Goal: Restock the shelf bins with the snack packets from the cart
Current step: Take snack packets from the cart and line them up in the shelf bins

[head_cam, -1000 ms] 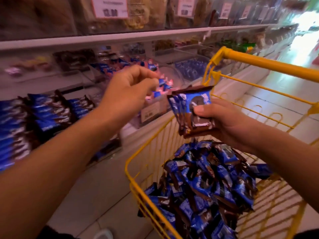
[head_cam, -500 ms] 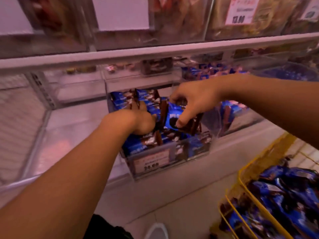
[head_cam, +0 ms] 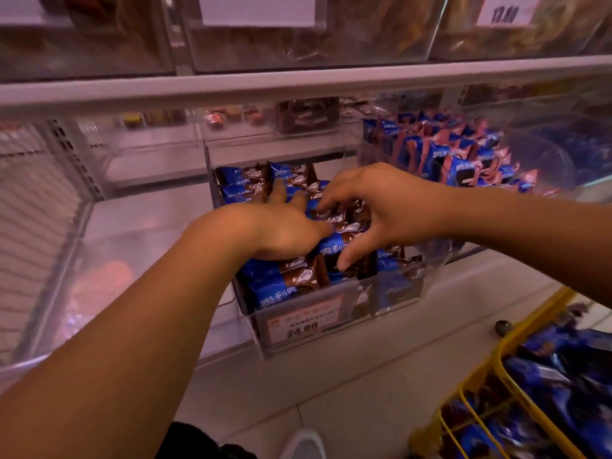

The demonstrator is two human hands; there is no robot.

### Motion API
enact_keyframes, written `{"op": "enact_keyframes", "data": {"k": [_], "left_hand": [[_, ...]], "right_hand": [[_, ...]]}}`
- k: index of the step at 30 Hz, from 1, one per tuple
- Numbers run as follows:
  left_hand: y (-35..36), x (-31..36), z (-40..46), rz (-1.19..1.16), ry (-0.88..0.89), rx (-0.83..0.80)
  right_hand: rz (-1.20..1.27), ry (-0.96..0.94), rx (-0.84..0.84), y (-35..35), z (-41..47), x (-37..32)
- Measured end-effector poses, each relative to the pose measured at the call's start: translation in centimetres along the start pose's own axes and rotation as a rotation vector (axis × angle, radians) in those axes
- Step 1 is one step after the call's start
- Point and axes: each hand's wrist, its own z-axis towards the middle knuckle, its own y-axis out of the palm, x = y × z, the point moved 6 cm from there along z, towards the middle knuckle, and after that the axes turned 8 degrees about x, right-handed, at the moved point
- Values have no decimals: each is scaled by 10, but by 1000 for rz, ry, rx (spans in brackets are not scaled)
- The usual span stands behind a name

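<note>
A clear shelf bin with a price label on its front holds blue-and-brown snack packets. My left hand lies flat on the packets in the bin's left half, fingers straight and pointing to the back. My right hand reaches in from the right. Its curved fingers and thumb span a bunch of upright packets in the bin's right half. More of the same packets lie in the yellow wire cart at the lower right.
A neighbouring bin to the right holds blue-and-pink packets. Left of the stocked bin stands a clear bin. The upper shelf's edge runs overhead, with more bins above. A white shoe shows on the tiled floor.
My view swung from the cart to the shelf. My right hand carried a stack of packets from above the cart down into the bin. My left hand opened flat onto the packets.
</note>
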Motion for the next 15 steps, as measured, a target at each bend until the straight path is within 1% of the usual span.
{"op": "enact_keyframes", "data": {"k": [3,5,7,11,15], "left_hand": [[4,6,-5,74,74,-36],[5,8,-6,112,90,-55],[6,9,-7,136,84,-72],[9,9,-9,114,62,-143],[6,12,-10,64,57,-158]], "right_hand": [[29,10,-54,2,-6,7],[-23,39,-127,2,-12,17],[-77,49,-160,2,-17,22],[-11,8,-116,8,-16,13],[111,73,-57,9,-16,14]]}}
